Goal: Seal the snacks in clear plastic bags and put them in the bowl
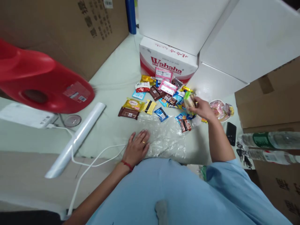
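Observation:
My left hand (137,147) lies flat near the table's front edge, its fingertips by the edge of a clear plastic bag (167,139). A small snack packet (188,99), green and beige, is gripped in my right hand (201,108) at the right side of a pile of wrapped snacks. The pile holds pink packets (168,87), brown packets (155,93) and blue ones. Closer to me are a yellow packet (149,107), a long brown packet (128,113), a blue packet (161,114) and a reddish-brown packet (185,125).
Behind the pile stands a white and red Wahaha box (168,59). A red jug (47,81), a white roll (76,140) and a white cable (93,161) are on the left. To the right are a bowl of packets (220,110), a phone (231,133), keys (244,157) and plastic bottles (272,140).

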Motion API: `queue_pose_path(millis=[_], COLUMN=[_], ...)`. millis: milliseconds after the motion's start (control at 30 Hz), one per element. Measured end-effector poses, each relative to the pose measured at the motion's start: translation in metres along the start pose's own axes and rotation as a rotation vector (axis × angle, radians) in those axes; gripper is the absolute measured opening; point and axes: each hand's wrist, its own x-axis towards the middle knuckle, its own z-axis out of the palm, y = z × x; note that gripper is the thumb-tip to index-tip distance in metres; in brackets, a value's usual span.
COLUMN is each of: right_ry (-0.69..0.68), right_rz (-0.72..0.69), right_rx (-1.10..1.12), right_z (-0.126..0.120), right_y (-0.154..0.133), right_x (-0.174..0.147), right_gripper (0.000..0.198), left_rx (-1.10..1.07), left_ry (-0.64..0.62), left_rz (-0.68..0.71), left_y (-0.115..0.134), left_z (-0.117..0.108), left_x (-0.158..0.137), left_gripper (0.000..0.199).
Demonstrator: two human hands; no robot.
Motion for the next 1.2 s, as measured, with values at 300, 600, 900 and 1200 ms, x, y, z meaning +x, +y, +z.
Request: queue_pose_path(millis=[300, 600, 900, 1200], right_ry=[-0.182, -0.491, -0.462, -0.427], right_rz=[-0.13, -0.178, -0.18, -0.219], right_rx=[0.442, -0.261, -0.276, -0.264], right_z=[0.02, 0.098, 0.111, 0.102], right_y=[-0.055, -0.119, -0.128, -0.126], right_x=[-0.077, -0.096, -0.099, -0.1], right_gripper=[0.051, 0.052, 0.046, 0.043], left_rx=[-0.005, -0.024, -0.018, -0.025], left_ry=[-0.102, -0.094, -0.069, -0.058], left_rz=[-0.088, -0.078, -0.076, -0.065], left_y=[-0.001, -0.01, -0.006, -0.009], left_z=[-0.01, -0.013, -0.013, -0.01], left_x=[0.016, 0.014, 0.013, 0.013], left_gripper=[0.062, 0.06, 0.054, 0.054])
